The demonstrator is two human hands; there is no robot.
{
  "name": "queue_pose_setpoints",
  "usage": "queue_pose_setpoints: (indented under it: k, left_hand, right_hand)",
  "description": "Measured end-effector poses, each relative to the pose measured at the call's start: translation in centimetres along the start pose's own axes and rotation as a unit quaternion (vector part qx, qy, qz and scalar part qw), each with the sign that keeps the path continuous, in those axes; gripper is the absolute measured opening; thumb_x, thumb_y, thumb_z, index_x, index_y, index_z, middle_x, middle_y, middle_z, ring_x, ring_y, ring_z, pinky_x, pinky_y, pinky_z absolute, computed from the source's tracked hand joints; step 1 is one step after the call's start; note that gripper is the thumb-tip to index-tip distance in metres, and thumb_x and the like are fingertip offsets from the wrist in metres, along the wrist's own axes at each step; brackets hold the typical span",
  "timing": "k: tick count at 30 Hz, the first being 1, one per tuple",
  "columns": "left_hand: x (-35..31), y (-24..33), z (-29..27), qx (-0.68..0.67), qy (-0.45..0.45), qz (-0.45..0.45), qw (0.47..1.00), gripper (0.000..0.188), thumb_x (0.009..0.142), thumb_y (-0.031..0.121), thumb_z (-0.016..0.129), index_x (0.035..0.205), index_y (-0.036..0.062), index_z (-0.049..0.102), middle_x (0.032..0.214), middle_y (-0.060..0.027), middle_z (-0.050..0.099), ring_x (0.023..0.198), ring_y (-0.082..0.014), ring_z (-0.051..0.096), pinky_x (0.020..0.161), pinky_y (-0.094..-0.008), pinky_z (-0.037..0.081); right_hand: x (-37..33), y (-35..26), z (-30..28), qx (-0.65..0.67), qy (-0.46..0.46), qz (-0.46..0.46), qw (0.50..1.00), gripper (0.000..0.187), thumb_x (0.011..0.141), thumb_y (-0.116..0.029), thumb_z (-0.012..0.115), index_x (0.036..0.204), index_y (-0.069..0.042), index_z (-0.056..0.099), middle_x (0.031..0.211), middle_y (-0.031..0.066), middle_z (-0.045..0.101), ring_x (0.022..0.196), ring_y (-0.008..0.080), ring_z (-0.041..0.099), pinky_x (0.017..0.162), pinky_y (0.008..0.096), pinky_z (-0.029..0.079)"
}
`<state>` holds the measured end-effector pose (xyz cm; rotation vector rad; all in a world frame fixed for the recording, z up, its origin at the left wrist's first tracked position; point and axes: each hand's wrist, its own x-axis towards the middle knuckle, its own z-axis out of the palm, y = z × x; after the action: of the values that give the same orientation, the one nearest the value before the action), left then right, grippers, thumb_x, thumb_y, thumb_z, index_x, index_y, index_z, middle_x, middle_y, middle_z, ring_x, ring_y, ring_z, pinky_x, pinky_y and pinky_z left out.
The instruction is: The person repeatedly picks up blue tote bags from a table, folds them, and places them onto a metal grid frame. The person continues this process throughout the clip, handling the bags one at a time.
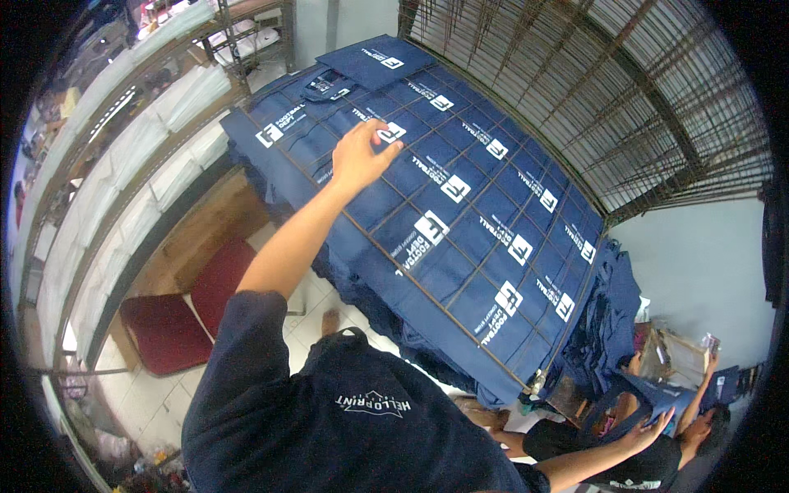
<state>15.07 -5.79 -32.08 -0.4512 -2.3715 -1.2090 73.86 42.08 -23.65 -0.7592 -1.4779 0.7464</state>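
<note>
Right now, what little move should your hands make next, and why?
Maybe bring the left hand across to the blue piece by the right hand: the left looks open and empty over the printed blue cloth, while I can't tell whether the right grips that piece.

The person wears a loose, short-sleeved shirt (329, 444) in very dark navy, close to black, the cloth falling in soft creases. The left sleeve (246, 333) is wide and plain, ending near the elbow in a straight edge. Of the right sleeve (532, 476), only a small dark part shows at the near side. Across the shirt's front sits a white print (378, 404): a row of block capitals, upside down here, with a thin jagged outline of pointed peaks around it. Left hand (366, 156) and right hand (653, 431) are bare, as are both forearms.
</note>
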Motion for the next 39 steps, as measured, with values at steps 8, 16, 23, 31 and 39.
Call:
queue_pose_setpoints:
  k: [8, 16, 23, 31, 39]
  left_hand:
    - [13.4, -9.9, 6.4, 0.113, -0.01, 0.042, 0.993, 0.031, 0.071, 0.024, 0.07, 0.097, 0.0129, 0.059, 0.095, -0.0062, 0.057, 0.094, -0.0255, 0.057, 0.073, -0.0397, 0.05]
    - [19.1, -15.3, 10.5, 0.21, -0.089, 0.038, 0.973, 0.032, 0.072, 0.025, 0.071, 0.1, 0.0123, 0.064, 0.105, -0.0102, 0.055, 0.103, -0.0307, 0.054, 0.076, -0.0415, 0.052]
    - [20.2, -18.2, 11.9, 0.196, -0.086, 0.086, 0.973, 0.014, 0.079, 0.02, 0.062, 0.084, 0.0088, 0.069, 0.093, -0.0106, 0.062, 0.092, -0.0301, 0.059, 0.073, -0.0402, 0.053]
    - [20.8, -19.0, 11.7, 0.181, -0.108, 0.1, 0.972, 0.013, 0.079, 0.013, 0.056, 0.081, 0.0081, 0.068, 0.093, -0.0124, 0.061, 0.09, -0.032, 0.059, 0.075, -0.0423, 0.052]
    - [23.1, -20.2, 7.9, 0.186, -0.008, 0.101, 0.977, 0.023, 0.076, 0.023, 0.062, 0.096, 0.0132, 0.065, 0.099, -0.0104, 0.061, 0.094, -0.0314, 0.058, 0.075, -0.0438, 0.049]
  right_hand:
    - [-4.8, -7.2, -5.7, -0.414, -0.03, -0.416, 0.809, 0.052, 0.077, -0.016, 0.056, 0.128, -0.012, 0.048, 0.135, 0.0107, 0.043, 0.117, 0.0259, 0.046, 0.091, 0.035, 0.04]
    - [-13.8, -12.3, -10.9, -0.48, 0.064, -0.288, 0.826, 0.052, 0.076, -0.015, 0.057, 0.127, -0.009, 0.048, 0.134, 0.0128, 0.044, 0.117, 0.0273, 0.047, 0.093, 0.0358, 0.04]
    - [-17.4, -14.8, -9.5, -0.529, 0.054, -0.292, 0.795, 0.051, 0.075, -0.013, 0.058, 0.125, -0.007, 0.049, 0.134, 0.0147, 0.044, 0.117, 0.0286, 0.048, 0.095, 0.0366, 0.04]
    - [-17.3, -15.5, -7.9, -0.55, 0.036, -0.303, 0.777, 0.051, 0.074, -0.012, 0.058, 0.124, -0.004, 0.049, 0.134, 0.0168, 0.044, 0.118, 0.03, 0.048, 0.097, 0.0375, 0.04]
    - [-15.3, -13.5, -9.8, -0.473, 0.064, -0.248, 0.843, 0.043, 0.079, -0.001, 0.054, 0.122, -0.001, 0.049, 0.131, 0.0165, 0.047, 0.117, 0.0271, 0.048, 0.1, 0.0372, 0.037]
